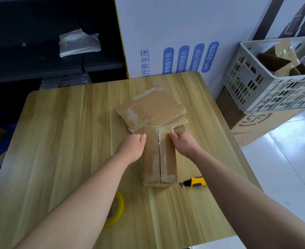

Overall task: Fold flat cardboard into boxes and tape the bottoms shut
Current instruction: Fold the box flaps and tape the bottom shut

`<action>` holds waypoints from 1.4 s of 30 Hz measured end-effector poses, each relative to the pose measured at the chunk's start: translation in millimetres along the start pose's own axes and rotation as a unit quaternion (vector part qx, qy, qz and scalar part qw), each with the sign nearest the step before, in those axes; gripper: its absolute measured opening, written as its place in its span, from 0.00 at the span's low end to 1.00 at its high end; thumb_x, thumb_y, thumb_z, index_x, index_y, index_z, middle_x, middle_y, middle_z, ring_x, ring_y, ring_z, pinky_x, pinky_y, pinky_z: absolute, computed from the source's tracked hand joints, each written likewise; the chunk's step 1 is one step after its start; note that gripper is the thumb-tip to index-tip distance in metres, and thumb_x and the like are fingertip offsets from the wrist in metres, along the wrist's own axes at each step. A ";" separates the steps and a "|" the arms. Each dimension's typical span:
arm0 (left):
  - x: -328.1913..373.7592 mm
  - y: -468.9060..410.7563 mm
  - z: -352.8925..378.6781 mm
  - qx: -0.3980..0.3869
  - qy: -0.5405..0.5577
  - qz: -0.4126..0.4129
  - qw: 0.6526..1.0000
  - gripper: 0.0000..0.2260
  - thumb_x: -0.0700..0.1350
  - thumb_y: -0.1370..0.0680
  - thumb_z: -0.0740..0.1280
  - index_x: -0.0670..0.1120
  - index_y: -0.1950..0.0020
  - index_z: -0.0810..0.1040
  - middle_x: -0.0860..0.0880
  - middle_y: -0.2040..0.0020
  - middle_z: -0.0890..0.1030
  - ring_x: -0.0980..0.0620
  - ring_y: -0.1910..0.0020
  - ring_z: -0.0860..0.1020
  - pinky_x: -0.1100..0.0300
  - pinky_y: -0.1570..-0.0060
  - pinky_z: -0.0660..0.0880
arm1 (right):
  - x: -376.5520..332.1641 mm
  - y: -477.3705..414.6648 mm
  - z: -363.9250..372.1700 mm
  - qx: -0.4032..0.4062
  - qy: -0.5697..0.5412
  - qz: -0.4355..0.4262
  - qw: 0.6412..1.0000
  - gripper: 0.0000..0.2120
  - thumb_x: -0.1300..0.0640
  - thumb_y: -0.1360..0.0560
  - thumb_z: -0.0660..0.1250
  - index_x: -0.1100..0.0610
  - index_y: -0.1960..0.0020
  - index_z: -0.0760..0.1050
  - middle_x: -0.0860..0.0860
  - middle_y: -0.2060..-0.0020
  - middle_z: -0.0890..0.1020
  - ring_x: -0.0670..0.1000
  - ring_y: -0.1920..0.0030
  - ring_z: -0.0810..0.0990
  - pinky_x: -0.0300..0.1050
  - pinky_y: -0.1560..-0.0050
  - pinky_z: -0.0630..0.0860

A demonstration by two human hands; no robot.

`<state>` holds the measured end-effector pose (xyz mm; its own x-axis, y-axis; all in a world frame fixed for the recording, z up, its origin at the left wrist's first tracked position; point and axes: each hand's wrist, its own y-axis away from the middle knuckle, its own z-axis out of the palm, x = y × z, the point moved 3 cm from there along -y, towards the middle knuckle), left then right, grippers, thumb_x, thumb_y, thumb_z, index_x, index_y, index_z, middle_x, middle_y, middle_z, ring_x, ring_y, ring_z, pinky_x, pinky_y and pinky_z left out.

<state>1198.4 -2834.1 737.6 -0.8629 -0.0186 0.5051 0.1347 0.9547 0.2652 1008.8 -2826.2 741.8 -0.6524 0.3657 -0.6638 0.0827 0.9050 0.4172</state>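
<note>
Two hands [131, 148] [182, 142] flank box [159, 159] at frame centre on surface [67, 133]: left against its side, fingers hidden; right, fingers bent, on right flap. Grip unclear. Light, stiff cardboard; hold by side walls.

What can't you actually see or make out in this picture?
Head view:
Tape roll: left forearm covers part of it.
Utility knife: right forearm hides its rear end.
Left hand: fingers hidden behind the hand itself, beside the cardboard box.
Plastic crate: cut off by the right edge.

Storeroom: shelving [40, 69], plastic crate [256, 92], shipping carton [252, 124]
</note>
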 end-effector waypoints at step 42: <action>31.1 93.8 44.1 0.025 0.042 -0.076 0.996 0.16 0.49 0.19 0.58 0.45 0.66 0.65 0.47 0.69 0.72 0.47 0.69 0.70 0.55 0.69 0.63 | 46.1 76.4 -10.0 -0.019 0.080 -0.119 0.990 0.16 0.53 0.22 0.60 0.60 0.65 0.71 0.52 0.73 0.72 0.53 0.70 0.69 0.43 0.71 0.65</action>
<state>1162.7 -2732.0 742.0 -0.8275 -0.1873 0.5293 -0.0215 0.9526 0.3035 977.5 -2742.4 749.3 -0.7611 0.1022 -0.6405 -0.1129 0.9515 0.2860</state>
